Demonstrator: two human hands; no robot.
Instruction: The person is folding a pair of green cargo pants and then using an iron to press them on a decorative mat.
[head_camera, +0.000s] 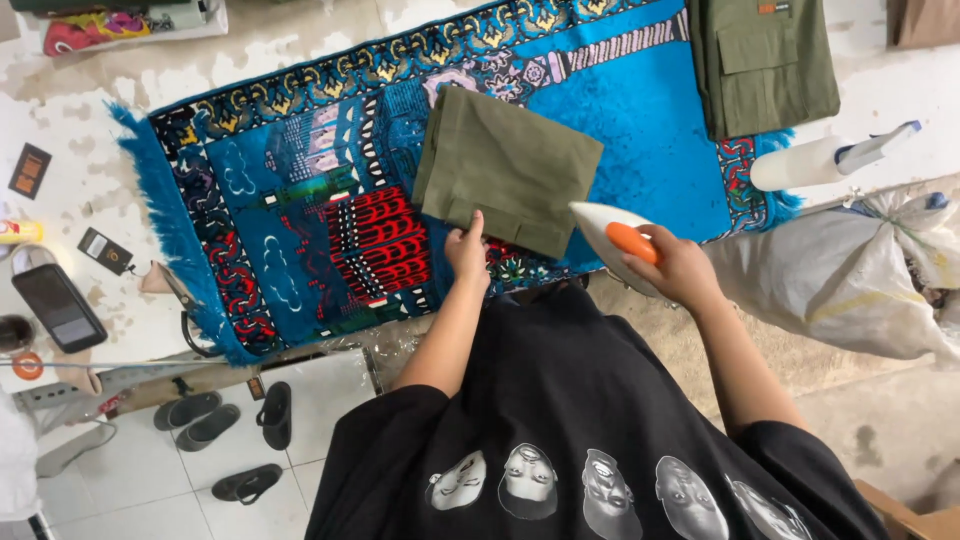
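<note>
A folded olive-green garment lies on a blue patterned mat spread over the worktable. My left hand rests on the garment's near edge, fingers pressing the cloth. My right hand grips the orange handle of a white clothes iron, which sits just right of the garment, its tip pointing toward the cloth.
More olive garments are stacked at the top right. A white spray bottle lies on its side, with a stuffed white sack beside it. A phone and scissors lie at the left. Sandals sit on the floor.
</note>
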